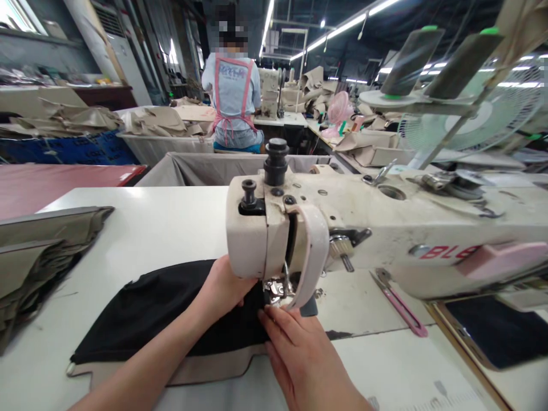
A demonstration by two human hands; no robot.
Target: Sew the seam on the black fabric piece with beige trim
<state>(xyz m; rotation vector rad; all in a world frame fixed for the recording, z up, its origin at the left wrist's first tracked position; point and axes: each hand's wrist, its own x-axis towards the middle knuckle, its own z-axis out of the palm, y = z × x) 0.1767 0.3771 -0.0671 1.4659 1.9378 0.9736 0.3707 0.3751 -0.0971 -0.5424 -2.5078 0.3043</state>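
A black fabric piece [171,297] with a beige edge band [209,368] lies on the white sewing table, its right end under the presser foot [276,291] of a sewing machine [274,228]. My left hand [225,288] is closed on the black fabric just left of the needle area, its fingertips partly hidden behind the machine head. My right hand [297,348] lies on the right end of the fabric, in front of the presser foot. Its fingers are stretched out and close together, the tips near the foot.
Pink-handled thread snips [400,305] and a phone [496,331] lie right of my hands. Folded khaki fabric [47,257] is stacked at the left. Two dark thread cones [411,63] stand behind the machine. Beyond a cloth-lined bin [201,168], a person [233,97] sits facing away.
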